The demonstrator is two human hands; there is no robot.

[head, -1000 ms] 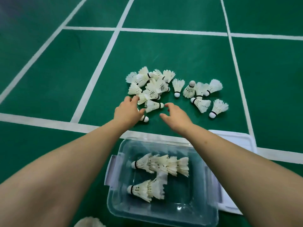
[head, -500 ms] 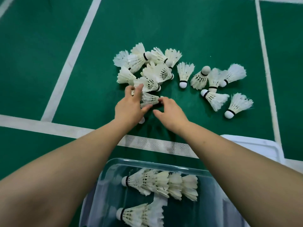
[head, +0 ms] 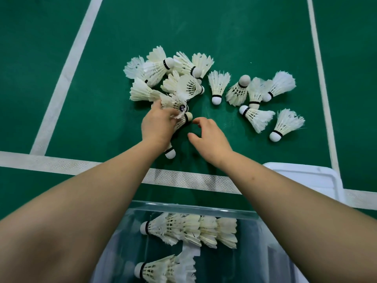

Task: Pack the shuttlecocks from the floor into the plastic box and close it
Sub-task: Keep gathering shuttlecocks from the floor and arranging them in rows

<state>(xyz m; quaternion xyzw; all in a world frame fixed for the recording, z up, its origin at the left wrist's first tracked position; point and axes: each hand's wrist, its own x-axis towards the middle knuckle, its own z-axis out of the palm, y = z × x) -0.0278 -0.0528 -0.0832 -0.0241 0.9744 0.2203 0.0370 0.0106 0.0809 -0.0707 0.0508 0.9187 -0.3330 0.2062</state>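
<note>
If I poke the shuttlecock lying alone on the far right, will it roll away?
The shuttlecock probably rolls in a small curve, not straight, since its feather skirt is wider than its round tip. It looks very light, mostly thin feathers. Those feathers look frayed, so a hard squeeze would likely bend them.

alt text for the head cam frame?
Left hand grips a shuttlecock at the near edge of a pile on the green floor; right hand beside it holds nothing. Nearer, an open plastic box holds two nested stacks.
</note>
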